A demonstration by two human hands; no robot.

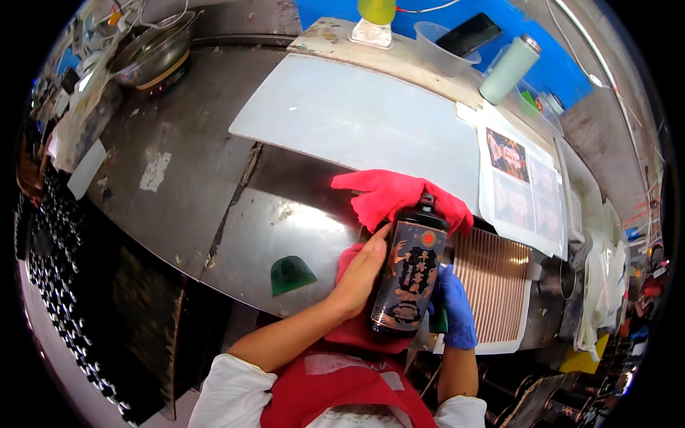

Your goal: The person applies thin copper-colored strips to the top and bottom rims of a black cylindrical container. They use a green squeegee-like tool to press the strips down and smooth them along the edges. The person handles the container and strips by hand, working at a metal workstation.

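Dark glass bottle [412,277] with orange-and-white label, clamped between both hands, neck pointing away from the body, black cap at the far end. Left hand [362,274], bare, pressed flat along the bottle's left flank, fingers curled onto the label. Right hand [452,308], in a blue glove, closed on the bottle's right side near its base, with a small green item [438,319] pinched against the glass; kind not clear. Red cloth [399,194] bunched just beyond the cap, touching the neck; more red fabric under the bottle's base, close to the body. Steel surface [207,178] beneath and to the left of the hands, scuffed and stained. Green wedge-shaped scraper [291,274] lying left of the left hand, apart from it. White sheet [357,114] spread well beyond the hands. Ribbed tan mat [492,282] just right of the right hand. Printed sheets [524,189] beyond that mat. Pale green canister [508,69] and clear plastic tub [442,51], with a dark phone [469,33] lying across it, far off past the right hand. Metal pan [153,50] far off past the left hand.
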